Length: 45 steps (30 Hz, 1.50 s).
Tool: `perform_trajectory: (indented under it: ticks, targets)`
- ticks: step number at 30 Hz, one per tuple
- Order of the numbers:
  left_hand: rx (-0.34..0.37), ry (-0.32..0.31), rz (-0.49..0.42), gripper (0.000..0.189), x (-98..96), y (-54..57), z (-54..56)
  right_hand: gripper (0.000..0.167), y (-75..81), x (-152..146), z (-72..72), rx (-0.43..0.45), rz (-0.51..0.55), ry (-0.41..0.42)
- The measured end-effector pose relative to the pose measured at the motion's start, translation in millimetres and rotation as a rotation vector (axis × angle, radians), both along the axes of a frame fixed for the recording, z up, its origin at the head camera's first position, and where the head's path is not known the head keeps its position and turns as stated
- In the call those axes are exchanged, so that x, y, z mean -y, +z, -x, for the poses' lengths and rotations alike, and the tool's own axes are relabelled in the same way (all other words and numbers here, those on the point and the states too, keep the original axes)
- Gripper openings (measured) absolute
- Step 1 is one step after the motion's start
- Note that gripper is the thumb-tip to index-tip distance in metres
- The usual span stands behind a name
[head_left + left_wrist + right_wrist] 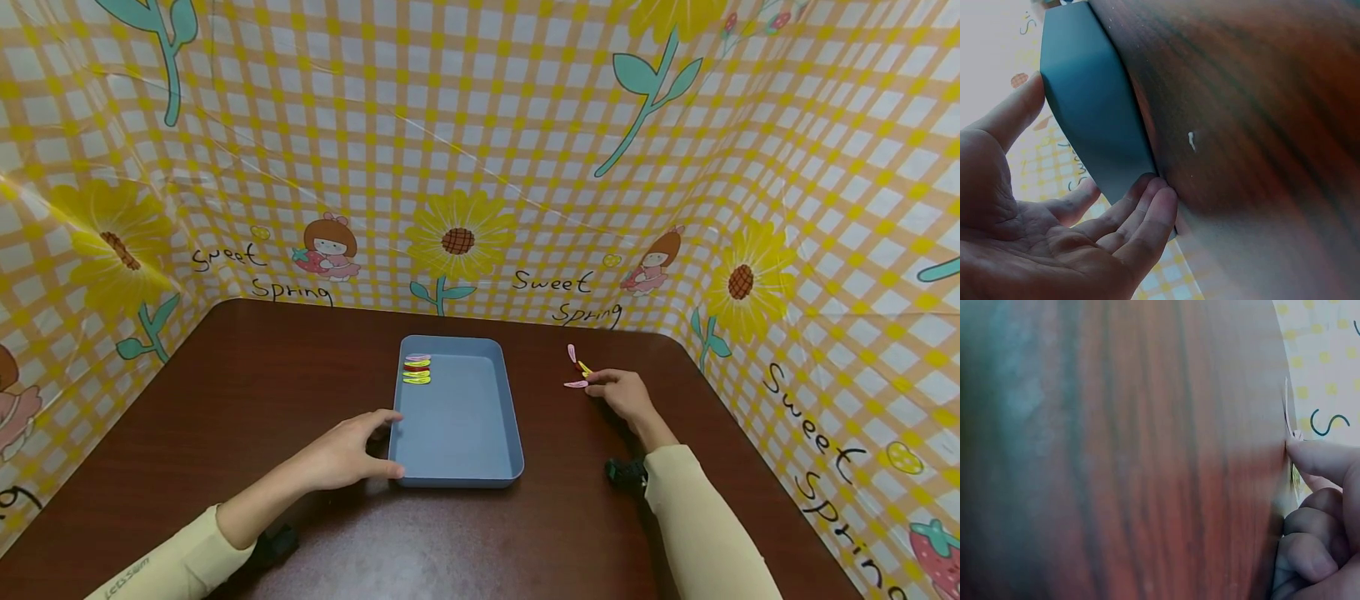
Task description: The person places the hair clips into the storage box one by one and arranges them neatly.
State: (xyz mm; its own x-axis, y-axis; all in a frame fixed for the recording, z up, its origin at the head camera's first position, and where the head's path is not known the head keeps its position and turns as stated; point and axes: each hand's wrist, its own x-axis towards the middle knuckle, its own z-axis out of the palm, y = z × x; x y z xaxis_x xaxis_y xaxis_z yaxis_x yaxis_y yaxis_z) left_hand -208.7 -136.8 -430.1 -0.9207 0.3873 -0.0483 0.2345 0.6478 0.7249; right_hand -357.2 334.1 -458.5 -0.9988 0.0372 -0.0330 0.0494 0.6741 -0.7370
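A blue-grey rectangular tray (457, 425) lies on the table, also seen side-on in the left wrist view. My left hand (345, 450) rests against its left side, fingers spread, the thumb near the front corner. In the left wrist view the fingertips (1163, 203) touch the outer wall's edge. Several snap hair clips (417, 369), pink, yellow and red, lie in a row at the tray's upper left. Right of the tray, my right hand (622, 396) pinches the end of a pink hair clip (575, 384). Beside its fingers lie a yellow clip (585, 368) and a mostly hidden red one.
Farther back lies another pink hair clip (572, 353). The dark brown table (300, 358) is enclosed at the back and sides by a checked, sunflower-printed cloth (495, 125). A small white speck (1192, 141) shows on the surface in the left wrist view.
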Motion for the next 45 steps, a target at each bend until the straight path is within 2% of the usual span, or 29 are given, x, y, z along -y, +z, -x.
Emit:
perform_trajectory:
  ticks: [12,35,45]
  targets:
    - [0.002,-0.003,-0.006,0.078,-0.5,-0.1,0.3,0.034,2.7,1.4,-2.6,0.017,-0.013,0.01]
    - [0.002,0.0,0.001,0.078,-1.0,-0.3,1.4,0.027,1.5,0.9,-1.1,0.02,-0.038,-0.005]
    - [0.003,-0.003,-0.007,0.077,-1.0,0.3,0.4,0.031,2.2,2.8,-0.9,0.029,-0.032,0.004]
